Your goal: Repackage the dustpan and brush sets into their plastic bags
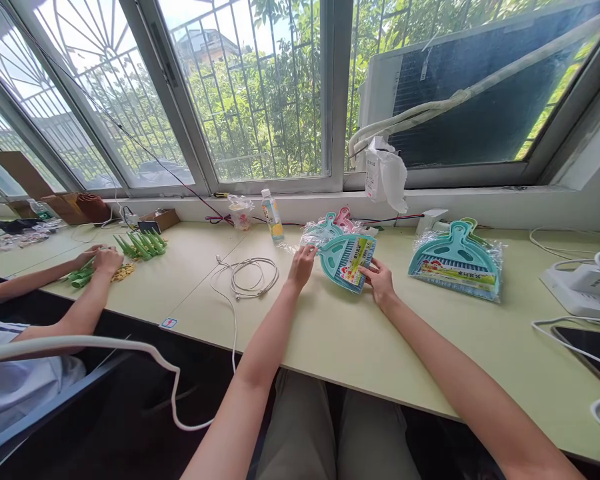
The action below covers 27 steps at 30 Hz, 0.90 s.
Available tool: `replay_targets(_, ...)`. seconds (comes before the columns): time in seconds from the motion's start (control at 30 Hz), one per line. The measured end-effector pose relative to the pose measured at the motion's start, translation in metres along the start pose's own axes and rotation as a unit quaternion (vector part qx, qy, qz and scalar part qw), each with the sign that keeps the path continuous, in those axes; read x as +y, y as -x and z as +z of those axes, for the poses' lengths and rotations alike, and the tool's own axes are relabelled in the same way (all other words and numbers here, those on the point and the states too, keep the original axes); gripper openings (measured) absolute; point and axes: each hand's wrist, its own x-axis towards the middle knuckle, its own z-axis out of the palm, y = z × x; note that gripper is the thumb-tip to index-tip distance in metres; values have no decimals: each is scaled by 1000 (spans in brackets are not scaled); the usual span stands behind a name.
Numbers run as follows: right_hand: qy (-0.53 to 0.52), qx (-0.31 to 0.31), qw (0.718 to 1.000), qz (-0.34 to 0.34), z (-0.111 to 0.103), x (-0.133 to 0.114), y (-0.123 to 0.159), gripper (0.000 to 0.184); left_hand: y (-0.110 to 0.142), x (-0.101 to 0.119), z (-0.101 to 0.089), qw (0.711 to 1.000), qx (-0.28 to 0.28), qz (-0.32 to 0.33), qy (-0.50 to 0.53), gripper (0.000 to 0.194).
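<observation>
A teal mini dustpan-and-brush set (347,261) with a printed label lies tilted on the pale green table (330,333). My right hand (379,280) grips its lower right edge with closed fingers. At the set's left side, my left hand (303,263) pinches crinkly clear plastic wrapping (314,235). More teal and pink dustpan sets (341,220) sit just behind in clear plastic.
A stack of wrapped teal dustpan sets (457,263) lies to the right. A bottle (273,215), a cup in a bag (240,213), a coiled white cable (247,277), a white device (580,290) and a phone (593,350) are on the table. At left, another person's hands (103,260) handle green clips (143,245).
</observation>
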Motion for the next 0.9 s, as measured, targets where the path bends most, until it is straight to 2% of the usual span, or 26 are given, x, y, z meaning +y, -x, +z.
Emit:
replay_targets(0.13, 0, -4, 1000, 3, 0, 0, 0, 50, 3, 22, -11, 994, -55, -7, 94, 48)
replay_targets(0.2, -7, 0, 1000, -5, -1, 0, -1, 50, 6, 32, -19, 991, -45, -23, 123, 44)
replay_targets(0.27, -17, 3, 1000, -15, -2, 0, -2, 51, 8, 40, -26, 989, 16, -72, 127, 45)
replay_targets(0.33, -28, -1, 999, -25, -2, -2, -2, 53, 8, 42, -32, 972, 114, -168, 120, 51)
replay_targets(0.4, -38, -6, 999, -32, -1, -4, -2, 55, 5, 39, -37, 924, 211, -293, 128, 61)
replay_targets(0.47, -45, -9, 998, -37, 0, -5, 0, 58, 0, 32, -39, 857, 258, -406, 184, 69)
replay_targets(0.53, -48, -9, 998, -40, 1, -7, 0, 60, -6, 23, -38, 796, 237, -456, 319, 67)
replay_targets(0.6, -47, -8, 998, -41, 2, -7, 1, 60, -12, 16, -33, 731, 176, -420, 508, 58)
replay_targets(0.67, -40, -6, 998, -40, 2, -7, 1, 57, -17, 14, -24, 667, 108, -354, 647, 52)
replay_targets(0.7, -36, -6, 999, -39, 2, -7, 1, 56, -18, 14, -19, 641, 82, -332, 688, 50)
replay_targets(0.77, -29, -14, 999, -34, 2, -7, 2, 54, -19, 18, -10, 606, 49, -336, 720, 44)
replay_targets(0.9, -15, -39, 999, -21, 6, -7, 6, 53, -17, 25, 0, 567, -7, -398, 721, 23)
